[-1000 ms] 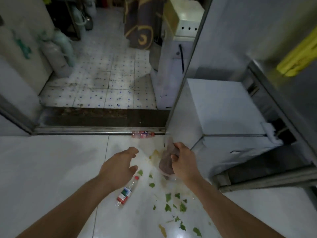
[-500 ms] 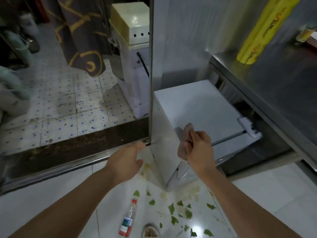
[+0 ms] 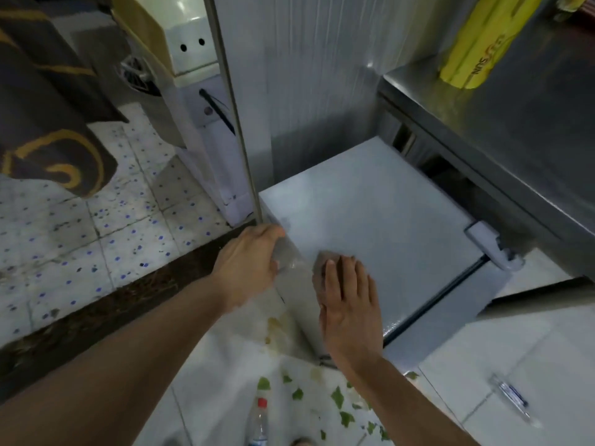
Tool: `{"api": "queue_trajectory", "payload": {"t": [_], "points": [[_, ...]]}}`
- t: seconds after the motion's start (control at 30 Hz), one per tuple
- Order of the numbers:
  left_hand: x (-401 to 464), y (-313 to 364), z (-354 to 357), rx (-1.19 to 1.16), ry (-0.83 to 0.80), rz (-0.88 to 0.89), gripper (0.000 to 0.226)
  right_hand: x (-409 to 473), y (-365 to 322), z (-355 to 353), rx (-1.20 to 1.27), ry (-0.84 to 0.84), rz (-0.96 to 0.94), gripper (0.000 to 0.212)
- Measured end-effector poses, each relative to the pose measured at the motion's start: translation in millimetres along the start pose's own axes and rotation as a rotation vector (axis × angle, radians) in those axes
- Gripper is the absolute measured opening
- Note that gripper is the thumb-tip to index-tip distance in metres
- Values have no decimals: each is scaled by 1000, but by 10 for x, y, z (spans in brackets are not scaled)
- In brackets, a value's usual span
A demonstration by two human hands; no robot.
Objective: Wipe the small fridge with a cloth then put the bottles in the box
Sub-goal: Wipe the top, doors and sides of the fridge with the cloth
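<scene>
Here the white floor (image 3: 515, 355) fills the lower frame, its tiles running from 6 o'clock out to 4 o'clock, with a blue-dotted tiled floor (image 3: 106, 226) beyond a dark threshold at 9 o'clock. A steel counter (image 3: 515, 140) takes up the 2 o'clock corner, and a yellow roll (image 3: 476, 43) lies on it at 1 o'clock. At centre stands the fridge (image 3: 380, 226), white, its flat top facing up and its hinge toward 3 o'clock; it sits tucked partly under the counter, against a pale wall (image 3: 306, 75) at 12 o'clock. A dark cloth with gold pattern (image 3: 42, 123) hangs at 10 o'clock, and a white appliance (image 3: 199, 75) stands at 11 o'clock behind a metal post (image 3: 235, 123).

The left hand (image 3: 248, 268) grips the fridge's near left corner, fingers curled over the edge. The right hand (image 3: 351, 307) lies flat with straight fingers, pressing the rag (image 3: 322, 262) onto the top near that same corner; only the rag's far edge shows past the fingertips.

A bottle (image 3: 259, 423) with a red cap lies on the floor at 6 o'clock, well apart from the hands. Green scraps (image 3: 338, 397) are scattered just right of it. A second, blurred bottle (image 3: 512, 397) lies at 4 o'clock.
</scene>
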State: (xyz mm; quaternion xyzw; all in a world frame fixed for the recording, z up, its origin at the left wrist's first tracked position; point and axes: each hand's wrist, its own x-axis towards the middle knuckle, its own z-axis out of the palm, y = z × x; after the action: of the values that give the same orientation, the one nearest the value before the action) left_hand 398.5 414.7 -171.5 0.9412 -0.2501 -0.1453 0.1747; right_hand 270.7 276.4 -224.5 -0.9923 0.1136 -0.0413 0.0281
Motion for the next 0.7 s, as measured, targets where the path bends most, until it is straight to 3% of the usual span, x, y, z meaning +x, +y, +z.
{"api": "queue_trajectory", "payload": {"t": [0.13, 0.27, 0.37, 0.53, 0.7], "points": [[413, -206, -4, 89, -25, 143, 59, 37, -44, 93, -32, 33, 20, 68], [651, -351, 72, 98, -29, 352, 47, 60, -137, 122, -96, -16, 121, 68], [731, -496, 112, 44, 23, 468, 43, 104, -285, 136, -123, -19, 256, 68], [980, -758, -48, 55, -48, 688, 43, 301, -643, 211, -102, -26, 529, 71], [1160, -1072, -154, -17, -26, 705, 44, 637, -890, 308, -130, 77, 598, 63]]}}
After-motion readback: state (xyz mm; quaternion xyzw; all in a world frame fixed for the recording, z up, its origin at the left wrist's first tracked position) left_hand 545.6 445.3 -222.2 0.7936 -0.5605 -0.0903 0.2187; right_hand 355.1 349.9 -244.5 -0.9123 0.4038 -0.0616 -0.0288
